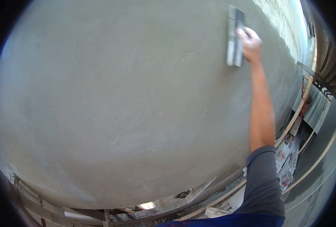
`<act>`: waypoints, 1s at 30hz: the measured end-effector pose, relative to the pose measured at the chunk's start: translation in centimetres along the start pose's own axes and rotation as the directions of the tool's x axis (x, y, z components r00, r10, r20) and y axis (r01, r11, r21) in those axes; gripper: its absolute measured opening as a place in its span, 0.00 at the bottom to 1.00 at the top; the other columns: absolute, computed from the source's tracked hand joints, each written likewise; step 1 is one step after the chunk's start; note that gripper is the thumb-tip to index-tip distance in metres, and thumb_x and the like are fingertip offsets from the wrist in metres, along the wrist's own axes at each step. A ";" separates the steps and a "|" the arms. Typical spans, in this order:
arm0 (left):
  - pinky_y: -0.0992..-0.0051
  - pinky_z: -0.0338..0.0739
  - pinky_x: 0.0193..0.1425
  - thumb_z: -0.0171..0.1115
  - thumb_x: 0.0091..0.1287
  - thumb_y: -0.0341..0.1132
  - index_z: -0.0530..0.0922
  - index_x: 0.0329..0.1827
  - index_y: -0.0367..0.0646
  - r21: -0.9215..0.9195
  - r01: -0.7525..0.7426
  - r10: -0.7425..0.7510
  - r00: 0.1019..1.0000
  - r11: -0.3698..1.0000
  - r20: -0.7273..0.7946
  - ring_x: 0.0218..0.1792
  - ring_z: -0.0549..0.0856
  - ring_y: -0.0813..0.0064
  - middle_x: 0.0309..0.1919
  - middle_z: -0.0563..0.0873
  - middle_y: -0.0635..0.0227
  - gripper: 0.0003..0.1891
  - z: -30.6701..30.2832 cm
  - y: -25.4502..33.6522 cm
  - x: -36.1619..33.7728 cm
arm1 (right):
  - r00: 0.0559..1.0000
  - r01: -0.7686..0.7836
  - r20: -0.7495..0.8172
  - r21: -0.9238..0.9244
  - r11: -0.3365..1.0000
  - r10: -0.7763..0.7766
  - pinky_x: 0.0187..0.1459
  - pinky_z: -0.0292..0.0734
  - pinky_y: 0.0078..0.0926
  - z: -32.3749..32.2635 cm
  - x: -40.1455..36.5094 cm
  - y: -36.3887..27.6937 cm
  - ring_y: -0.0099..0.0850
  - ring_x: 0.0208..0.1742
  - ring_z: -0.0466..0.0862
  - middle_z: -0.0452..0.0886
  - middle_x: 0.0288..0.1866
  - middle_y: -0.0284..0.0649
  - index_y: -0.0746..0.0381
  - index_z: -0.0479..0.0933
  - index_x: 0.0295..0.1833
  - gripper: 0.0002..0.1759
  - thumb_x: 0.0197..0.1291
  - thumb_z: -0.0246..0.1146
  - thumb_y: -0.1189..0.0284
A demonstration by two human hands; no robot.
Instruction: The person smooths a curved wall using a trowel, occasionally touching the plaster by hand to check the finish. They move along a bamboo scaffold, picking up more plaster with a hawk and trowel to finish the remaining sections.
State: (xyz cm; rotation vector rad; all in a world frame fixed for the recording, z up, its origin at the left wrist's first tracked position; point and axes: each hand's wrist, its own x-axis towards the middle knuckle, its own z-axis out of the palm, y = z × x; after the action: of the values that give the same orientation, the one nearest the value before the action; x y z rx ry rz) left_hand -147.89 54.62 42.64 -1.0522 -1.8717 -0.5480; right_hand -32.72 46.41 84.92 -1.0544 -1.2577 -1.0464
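My right hand (252,46) is closed around the handle of a plastering trowel (231,41), high on the right part of the wall. The long metal blade stands nearly upright, its face against the wet grey plaster (137,87); motion blurs it slightly. My right arm reaches up from a dark rolled sleeve. Faint scratches and ridges mark the smooth plaster. My left hand does not show clearly; a dark, blurred shape at the lower left edge cannot be made out.
Rough, pale wall (277,17) borders the plaster at upper right. Wooden poles (294,115) slant along the right side. Another person (305,106) stands beyond them. Several buckets (287,177) are below at right. Boards (83,215) and rubble run under the wall.
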 end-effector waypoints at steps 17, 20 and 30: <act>0.63 0.61 0.74 0.69 0.65 0.42 0.68 0.69 0.28 -0.593 0.101 -0.360 0.869 0.799 -0.338 0.71 0.67 0.54 0.71 0.68 0.47 0.35 -9.7 8.4 1.3 | 0.962 -0.229 -0.166 -0.068 0.971 0.215 0.45 0.78 0.33 -3.6 -8.8 6.8 0.34 0.40 0.86 0.87 0.38 0.47 0.69 0.82 0.48 0.18 0.63 0.65 0.63; 0.63 0.62 0.74 0.69 0.65 0.43 0.67 0.69 0.29 -0.583 0.150 -0.386 0.871 0.799 -0.305 0.71 0.68 0.53 0.70 0.69 0.46 0.36 -10.2 9.0 1.1 | 0.992 0.013 -0.125 -0.109 0.994 -0.027 0.48 0.78 0.34 3.3 -10.2 -6.7 0.37 0.44 0.83 0.83 0.44 0.45 0.66 0.80 0.50 0.18 0.62 0.68 0.64; 0.63 0.67 0.70 0.72 0.60 0.51 0.70 0.66 0.27 -0.669 0.266 -0.436 0.895 0.694 -0.096 0.65 0.74 0.52 0.65 0.75 0.45 0.41 -11.3 9.3 1.5 | 0.892 0.369 0.137 0.329 0.869 -0.430 0.39 0.79 0.39 7.3 -18.9 -25.3 0.42 0.38 0.80 0.77 0.38 0.45 0.64 0.76 0.47 0.15 0.57 0.70 0.71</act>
State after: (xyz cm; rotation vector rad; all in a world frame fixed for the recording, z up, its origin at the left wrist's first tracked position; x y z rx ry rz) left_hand -134.96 52.23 49.22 -0.9662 -1.6865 -1.5766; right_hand -59.63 48.77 67.02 -0.6939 -1.7994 -1.0301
